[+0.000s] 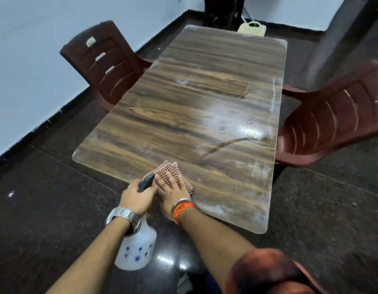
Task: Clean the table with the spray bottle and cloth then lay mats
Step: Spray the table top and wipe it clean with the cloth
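L hand [139, 198]: clenched round neck of spray bottle [137, 251], black trigger head sticking out past the knuckles. Bottle is white w/ blue flower print; its body hangs off the near table edge, over the floor. Steel watch [124, 215] on that wrist.

R hand [173, 193]: flat, fingers straight and spread, pressing on cloth [169, 169]. Not gripping. Bangle and orange threads [183, 206] at wrist. The two hands touch side by side.

Cloth: reddish checked weave, folded, lying on table [183, 102] at near edge, left of centre.

Table: wood-grain top, rounded corners. Wet glossy patch [253, 126] by right edge; curved wet streak [222, 145] runs from it toward the cloth. Whitish dusty smears [253, 166] at near right corner and along far edge.

Surroundings: maroon plastic chair [103, 60] tight to left side; second maroon chair [332, 115] tight to right side, arm just beside the wet patch. Cream chair back [252, 28] at far end, dark chair [222, 11] behind it. Dark polished floor [56, 187], white walls. The side chairs block both long edges.
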`<state>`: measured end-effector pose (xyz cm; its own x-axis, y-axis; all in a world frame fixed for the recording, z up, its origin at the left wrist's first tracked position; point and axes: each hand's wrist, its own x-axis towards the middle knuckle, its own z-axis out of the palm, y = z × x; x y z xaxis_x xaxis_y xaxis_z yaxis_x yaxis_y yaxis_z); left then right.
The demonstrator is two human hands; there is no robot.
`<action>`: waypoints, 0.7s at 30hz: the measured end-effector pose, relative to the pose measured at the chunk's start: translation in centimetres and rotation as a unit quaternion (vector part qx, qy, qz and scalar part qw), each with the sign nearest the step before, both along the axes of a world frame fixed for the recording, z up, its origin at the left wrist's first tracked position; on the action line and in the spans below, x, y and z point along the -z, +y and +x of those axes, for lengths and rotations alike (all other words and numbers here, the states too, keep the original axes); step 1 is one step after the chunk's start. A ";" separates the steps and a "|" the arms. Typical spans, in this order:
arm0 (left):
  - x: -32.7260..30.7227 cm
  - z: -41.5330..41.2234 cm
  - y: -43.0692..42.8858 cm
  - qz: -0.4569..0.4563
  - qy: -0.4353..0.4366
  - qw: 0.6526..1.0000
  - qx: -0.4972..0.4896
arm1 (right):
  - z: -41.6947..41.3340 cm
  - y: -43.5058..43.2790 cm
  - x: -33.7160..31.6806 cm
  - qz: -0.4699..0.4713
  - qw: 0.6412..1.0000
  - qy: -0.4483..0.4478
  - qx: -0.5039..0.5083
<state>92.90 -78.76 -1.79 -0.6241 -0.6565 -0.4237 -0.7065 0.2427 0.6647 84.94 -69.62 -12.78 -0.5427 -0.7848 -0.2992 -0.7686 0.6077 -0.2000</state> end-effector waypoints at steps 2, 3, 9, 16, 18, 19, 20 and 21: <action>-0.1 0.3 0.3 0.009 -0.012 1.000 -0.001 | 0.1 2.2 0.1 -0.010 1.000 0.008 -0.010; -0.3 0.3 0.6 0.015 -0.017 1.000 -0.003 | 0.1 3.8 0.1 -0.021 1.000 0.012 0.002; -0.6 -1.0 3.6 0.023 -0.031 0.998 0.045 | 1.2 17.6 1.4 -0.017 0.994 0.070 0.086; -2.0 -3.7 7.4 0.033 -0.021 0.996 0.086 | 2.2 23.1 1.1 0.018 0.986 0.044 0.161; -2.0 -4.6 8.2 0.033 -0.016 0.996 0.085 | 2.2 22.4 1.2 0.017 0.985 0.037 0.166; -2.0 -5.0 8.5 0.032 -0.014 0.996 0.087 | 2.0 22.2 1.3 0.012 0.986 0.038 0.164; -2.0 -5.5 8.9 0.031 -0.013 0.995 0.090 | 1.7 22.0 1.3 0.008 0.986 0.036 0.160; -1.9 -6.0 9.3 0.032 -0.013 0.995 0.089 | 1.3 21.8 1.2 0.008 0.988 0.030 0.154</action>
